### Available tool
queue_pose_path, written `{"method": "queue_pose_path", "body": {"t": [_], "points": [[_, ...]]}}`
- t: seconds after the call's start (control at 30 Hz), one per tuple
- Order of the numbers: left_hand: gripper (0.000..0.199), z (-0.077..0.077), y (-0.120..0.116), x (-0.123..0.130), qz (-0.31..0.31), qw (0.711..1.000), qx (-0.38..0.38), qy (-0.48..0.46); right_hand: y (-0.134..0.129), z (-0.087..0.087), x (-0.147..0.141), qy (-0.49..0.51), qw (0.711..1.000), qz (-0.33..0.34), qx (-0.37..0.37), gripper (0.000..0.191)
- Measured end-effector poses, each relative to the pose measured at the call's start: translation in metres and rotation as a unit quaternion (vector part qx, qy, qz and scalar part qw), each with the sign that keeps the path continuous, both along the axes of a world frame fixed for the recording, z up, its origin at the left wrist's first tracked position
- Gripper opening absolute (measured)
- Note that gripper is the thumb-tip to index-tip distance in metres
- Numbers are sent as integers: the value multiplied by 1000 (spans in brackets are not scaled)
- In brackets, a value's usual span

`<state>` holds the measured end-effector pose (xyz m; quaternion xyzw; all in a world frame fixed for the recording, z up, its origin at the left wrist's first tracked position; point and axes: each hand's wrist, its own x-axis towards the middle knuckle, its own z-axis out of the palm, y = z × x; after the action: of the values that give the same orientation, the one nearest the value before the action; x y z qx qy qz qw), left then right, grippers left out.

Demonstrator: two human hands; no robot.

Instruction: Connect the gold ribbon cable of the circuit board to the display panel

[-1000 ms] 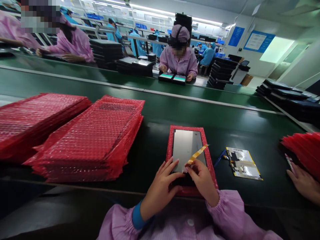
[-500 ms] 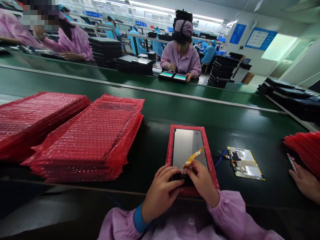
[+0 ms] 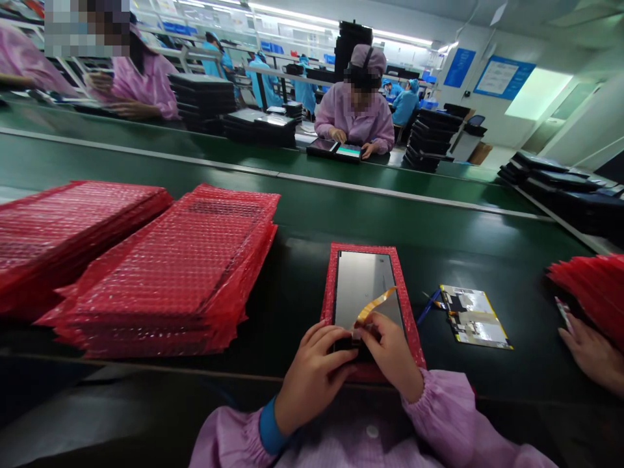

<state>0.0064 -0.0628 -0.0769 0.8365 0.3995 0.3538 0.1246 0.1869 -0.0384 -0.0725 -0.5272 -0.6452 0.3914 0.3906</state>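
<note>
Display panel [image 3: 363,286] lies flat, glass up, lower centre of the frame, seated on a red bubble-wrap bag [image 3: 331,279] on the dark green bench [image 3: 487,260]. From its near edge a thin amber flex ribbon cable [image 3: 374,304] arches up and to the right.

We have both hands at that near edge. Our right hand [image 3: 390,354] pinches the root of the ribbon between thumb and forefinger. Our left hand [image 3: 312,377] is curled over the panel's lower left corner, fingertips pressing on the dark border; we cannot tell whether it grips the edge or only steadies it.

Handling, as we judge it: the panel looks thin, stiff and light, glass-faced, so likely fragile and slick on top, and better taken by the edges or border than by the face. The ribbon looks limp and springy, prone to creasing or tearing at its root, so a light pinch close to the panel suits it.

Just right of the panel, apart from it: a small circuit board [image 3: 472,315] with yellow trim, and a blue pen-like stick [image 3: 429,307] between the two.

Left of the frame: two stacks of red bubble-wrap bags [image 3: 185,273], the nearer stack well apart from the panel.

Far right edge: another person's hand [image 3: 589,354] rests by a further pile of red bags [image 3: 595,292].

Upper frame, beyond the green conveyor belt [image 3: 244,188]: seated workers in pink smocks, one [image 3: 355,110] directly opposite with two lit screens in front, and stacks of black trays [image 3: 433,140] beside that worker.
</note>
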Motion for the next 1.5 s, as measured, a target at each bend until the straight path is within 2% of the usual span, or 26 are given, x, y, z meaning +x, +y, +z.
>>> {"method": "queue_pose_path", "body": {"t": [0.33, 0.9, 1.5], "points": [[25, 1, 1, -1, -1, 1000, 9, 12, 0, -4, 2, -15, 1000, 12, 1, 14], [24, -8, 3, -3, -4, 999, 47, 18, -2, -3, 0, -37, 999, 8, 11, 17], [18, -3, 1, -1, 2, 1000, 25, -15, -3, 0, 1, -36, 999, 6, -3, 13]]}}
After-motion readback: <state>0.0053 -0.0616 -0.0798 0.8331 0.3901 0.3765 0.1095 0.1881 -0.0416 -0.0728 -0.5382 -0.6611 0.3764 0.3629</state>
